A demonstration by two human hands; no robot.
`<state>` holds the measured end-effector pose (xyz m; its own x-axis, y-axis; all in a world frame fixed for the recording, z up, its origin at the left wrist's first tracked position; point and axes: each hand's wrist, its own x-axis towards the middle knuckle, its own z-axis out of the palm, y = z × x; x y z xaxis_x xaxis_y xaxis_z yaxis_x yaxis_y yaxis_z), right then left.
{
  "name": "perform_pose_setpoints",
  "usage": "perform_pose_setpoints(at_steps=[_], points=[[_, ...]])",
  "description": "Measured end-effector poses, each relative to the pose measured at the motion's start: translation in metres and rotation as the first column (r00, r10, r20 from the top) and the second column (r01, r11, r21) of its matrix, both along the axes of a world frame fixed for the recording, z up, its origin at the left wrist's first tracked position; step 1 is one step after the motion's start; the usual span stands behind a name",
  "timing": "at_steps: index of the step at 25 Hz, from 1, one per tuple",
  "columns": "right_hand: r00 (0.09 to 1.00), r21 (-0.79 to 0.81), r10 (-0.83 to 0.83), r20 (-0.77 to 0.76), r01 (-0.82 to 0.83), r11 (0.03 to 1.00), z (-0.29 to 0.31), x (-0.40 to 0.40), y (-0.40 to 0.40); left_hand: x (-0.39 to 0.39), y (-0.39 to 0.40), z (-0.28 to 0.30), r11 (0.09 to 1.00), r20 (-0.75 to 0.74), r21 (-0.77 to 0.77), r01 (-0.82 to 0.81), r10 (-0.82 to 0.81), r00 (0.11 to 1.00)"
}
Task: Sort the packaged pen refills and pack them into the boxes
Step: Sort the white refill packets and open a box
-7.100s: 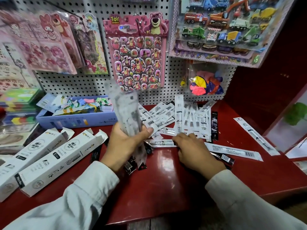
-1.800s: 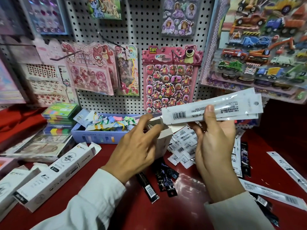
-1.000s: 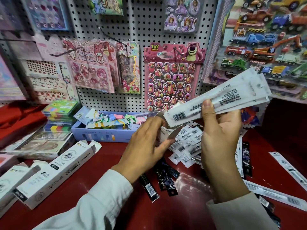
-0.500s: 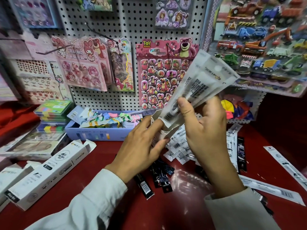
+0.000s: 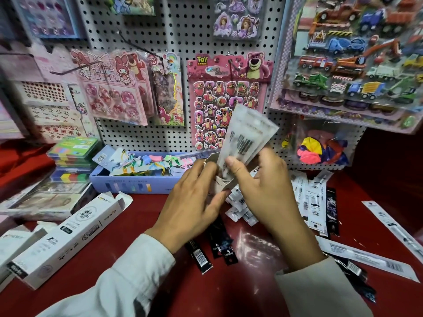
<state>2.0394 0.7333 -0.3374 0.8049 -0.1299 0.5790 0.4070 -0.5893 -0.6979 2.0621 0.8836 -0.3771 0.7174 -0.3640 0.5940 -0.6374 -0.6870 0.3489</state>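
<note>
My right hand (image 5: 263, 191) grips a bundle of white packaged refills (image 5: 246, 136), tilted nearly upright, with its lower end inside the open top of a small white box (image 5: 219, 184). My left hand (image 5: 194, 202) holds that box from the left; most of the box is hidden behind both hands. More white refill packs (image 5: 313, 197) lie in a heap on the red table (image 5: 229, 289) behind my hands. Black refill packs (image 5: 219, 245) lie under my wrists. Two long white packs (image 5: 366, 257) lie at the right.
Open white boxes (image 5: 71, 236) lie at the left on the table. A blue tray (image 5: 137, 184) of colourful items stands at the back, stacked sticky-note packs (image 5: 73, 149) to its left. A pegboard (image 5: 183, 30) with sticker sheets and a bag of balloons (image 5: 320, 147) rises behind.
My right hand has swung the bundle from lying sideways to nearly upright and lowered its end into the box in my left hand.
</note>
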Motion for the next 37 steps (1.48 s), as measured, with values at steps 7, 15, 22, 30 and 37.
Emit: perform_pose_setpoints(at_steps=[7,15,22,30,37], points=[[0.999,-0.036,0.007,0.042,-0.006,0.999,0.011,-0.005,-0.001,0.002,-0.006,-0.007,0.996,0.007,-0.061,-0.063,0.064,0.998],[0.996,-0.21,-0.072,-0.056,0.059,0.976,0.013,-0.006,-0.006,0.001,-0.006,-0.011,0.989,-0.014,-0.144,-0.037,0.035,0.999],[0.973,-0.34,-0.218,-0.079,0.179,0.923,0.014,-0.005,0.0,0.004,-0.006,-0.014,0.988,0.001,-0.143,-0.055,0.056,0.998],[0.995,-0.244,-0.087,-0.046,0.073,0.967,0.001,0.003,-0.004,0.004,-0.005,-0.015,0.991,0.052,-0.124,-0.054,0.061,0.997],[0.996,0.351,0.086,0.005,-0.082,0.933,-0.02,0.005,-0.009,0.007,0.003,-0.013,0.961,0.004,-0.257,-0.103,0.107,0.994]])
